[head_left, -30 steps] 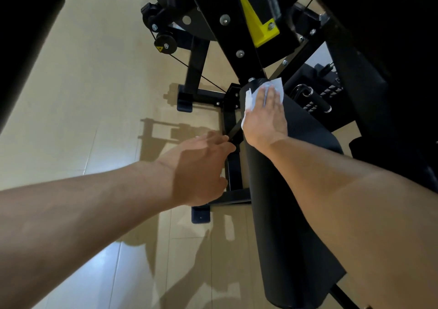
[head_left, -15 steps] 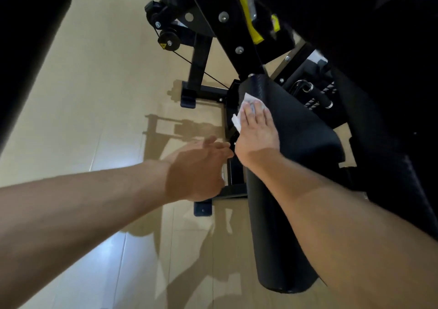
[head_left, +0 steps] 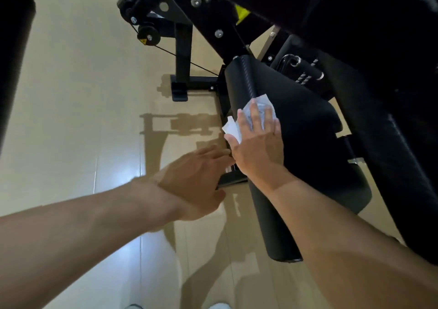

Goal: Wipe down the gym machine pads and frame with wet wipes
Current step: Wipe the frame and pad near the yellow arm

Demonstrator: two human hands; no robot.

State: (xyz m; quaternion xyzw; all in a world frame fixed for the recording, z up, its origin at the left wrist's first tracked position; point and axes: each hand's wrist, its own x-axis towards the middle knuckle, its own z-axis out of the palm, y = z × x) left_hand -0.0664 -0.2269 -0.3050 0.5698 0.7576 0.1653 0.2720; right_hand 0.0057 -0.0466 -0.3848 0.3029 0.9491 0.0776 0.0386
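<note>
A long black seat pad [head_left: 305, 124] of the gym machine runs from the centre toward the lower right. My right hand [head_left: 257, 140] lies flat on its left side with straight fingers, pressing a white wet wipe [head_left: 257, 104] onto the pad. The wipe sticks out past my fingertips and beside my thumb. My left hand [head_left: 196, 180] reaches in from the left, just left of my right wrist, its fingers extended toward the black frame bar [head_left: 231, 179] under the pad. Whether it touches the bar is hidden.
The black machine frame [head_left: 182, 55] with bolts, a cable and a pulley [head_left: 148, 35] stands on the beige floor at the top centre. Dark upholstered parts fill the upper right. A black pad [head_left: 11, 55] edges the far left. Open floor lies to the left.
My right hand has slid the wipe down the pad toward me from its far end, then across toward the pad's middle. My left hand stays close beside the frame bar.
</note>
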